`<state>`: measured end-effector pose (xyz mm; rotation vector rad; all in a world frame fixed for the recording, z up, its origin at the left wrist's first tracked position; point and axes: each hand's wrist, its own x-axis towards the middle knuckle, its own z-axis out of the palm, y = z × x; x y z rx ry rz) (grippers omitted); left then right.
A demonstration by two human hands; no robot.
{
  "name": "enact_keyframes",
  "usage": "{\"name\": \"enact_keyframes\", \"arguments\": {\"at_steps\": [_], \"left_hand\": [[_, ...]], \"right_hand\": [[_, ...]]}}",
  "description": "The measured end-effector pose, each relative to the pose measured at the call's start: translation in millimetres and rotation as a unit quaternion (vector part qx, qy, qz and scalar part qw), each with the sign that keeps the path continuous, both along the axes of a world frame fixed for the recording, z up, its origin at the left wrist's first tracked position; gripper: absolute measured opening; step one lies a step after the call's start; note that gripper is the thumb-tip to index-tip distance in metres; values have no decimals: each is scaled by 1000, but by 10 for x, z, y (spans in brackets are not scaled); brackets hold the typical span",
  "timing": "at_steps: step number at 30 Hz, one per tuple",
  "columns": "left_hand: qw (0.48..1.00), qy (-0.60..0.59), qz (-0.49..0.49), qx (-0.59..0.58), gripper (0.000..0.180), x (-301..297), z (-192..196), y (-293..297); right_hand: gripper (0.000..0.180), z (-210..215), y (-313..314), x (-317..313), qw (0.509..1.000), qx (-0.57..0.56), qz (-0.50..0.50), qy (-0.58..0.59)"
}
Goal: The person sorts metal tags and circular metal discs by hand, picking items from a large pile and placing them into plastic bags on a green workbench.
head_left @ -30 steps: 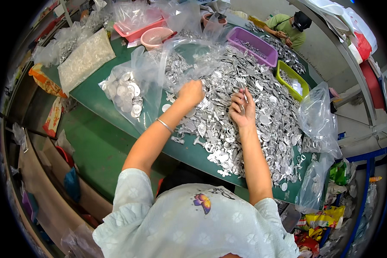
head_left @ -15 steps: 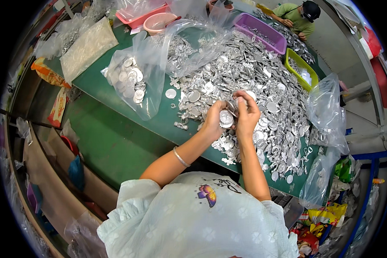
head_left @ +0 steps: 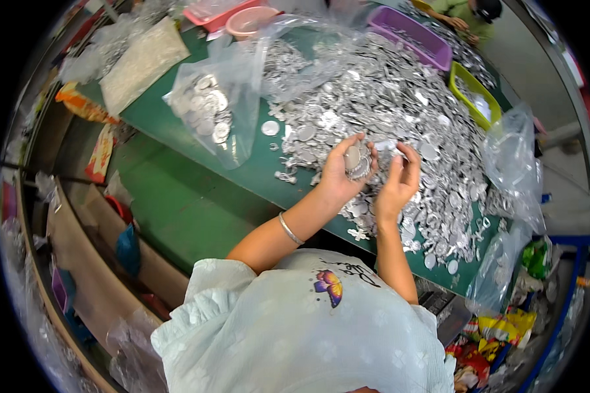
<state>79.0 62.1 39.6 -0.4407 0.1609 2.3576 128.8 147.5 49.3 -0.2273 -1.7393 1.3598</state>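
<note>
Right now the hands are raised together just above the near edge of a big heap of silvery metal pieces [head_left: 400, 124]. The left hand [head_left: 339, 175] is cupped, fingers curled up and around a small stack of round metal discs [head_left: 356, 162], which it grips between thumb and fingertips; the stack's flat faces are turned roughly toward the person, its short axis pointing away over the heap. The right hand [head_left: 397, 183] hovers just beside it, half closed, its fingertips pinched near the stack's right side; whether it holds a single piece there is too small to tell. So the discs lie between the two hands, held by the left and nearest to it, with the right close enough to touch. A thin bangle [head_left: 288, 229] sits on the left wrist.

Below and beyond the hands, the heap spreads across the green desk [head_left: 177, 131], reaching away to the far right. To the left of the hands a few loose discs lie apart on the bare green, and further left a clear plastic bag [head_left: 210, 111] holds more round discs. At the far side stand a purple tray [head_left: 413, 33] and a yellow-green tray [head_left: 472, 92], with a pink bowl [head_left: 246, 21] near the far left. Another person's hands work at the far end, well apart.
</note>
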Motion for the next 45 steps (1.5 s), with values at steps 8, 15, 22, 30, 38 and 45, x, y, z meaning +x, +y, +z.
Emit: {"name": "enact_keyframes", "arguments": {"at_steps": [8,15,22,30,38,45], "left_hand": [[946,67,256,-185,22,-209,271,-1199],[768,165,491,-378,36,-1473,-52,-2147],[466,428,455,-626,34,-581,53,-1313],[275,728,74,-623,41,-202,-63,-185],[143,735,21,-662,36,-391,-301,-293],[293,693,50,-657,38,-360,-308,-456]], "right_hand": [[14,-53,37,356,950,-189,211,-132],[16,-15,23,329,922,-203,273,-185],[13,-54,424,562,962,95,58,-248],[45,37,374,-3,898,398,0,-188],[34,-87,593,-168,848,466,-34,-251],[15,-164,1066,-237,922,311,-108,-204]]}}
